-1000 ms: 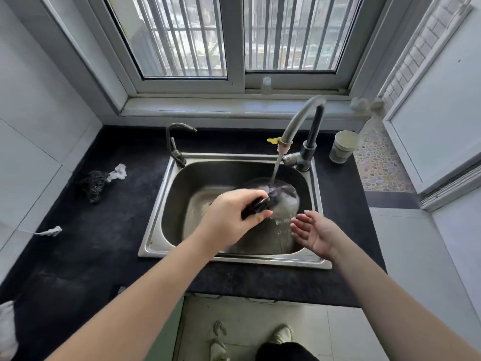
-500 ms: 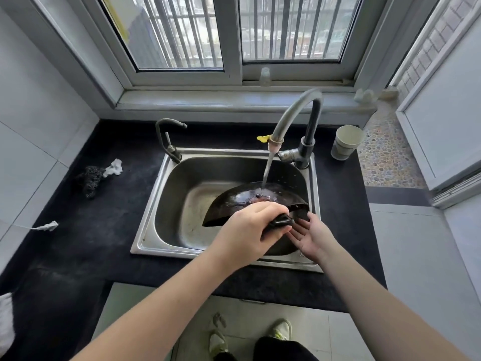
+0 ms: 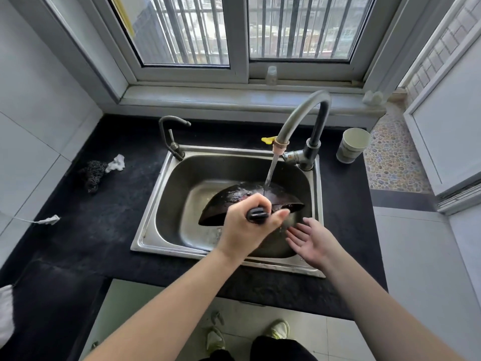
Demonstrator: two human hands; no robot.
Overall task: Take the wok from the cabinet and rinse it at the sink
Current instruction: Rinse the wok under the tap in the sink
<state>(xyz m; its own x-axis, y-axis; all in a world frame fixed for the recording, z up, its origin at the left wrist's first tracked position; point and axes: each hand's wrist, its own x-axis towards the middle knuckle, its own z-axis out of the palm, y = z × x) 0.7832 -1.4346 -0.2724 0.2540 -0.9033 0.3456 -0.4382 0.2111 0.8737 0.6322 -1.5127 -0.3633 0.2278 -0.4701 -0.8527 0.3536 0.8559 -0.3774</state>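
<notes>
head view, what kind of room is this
Most likely a home kitchen. A steel sink is set into a black counter under a barred window, and the tap runs water over a dark wok held in the basin.

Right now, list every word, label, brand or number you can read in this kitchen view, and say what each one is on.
No text can be read.
Cup on the counter right of the sink: a dark band of print, too blurred to read.
Small bottle on the window sill: no legible label.
Wok, tap: no markings visible.
</notes>
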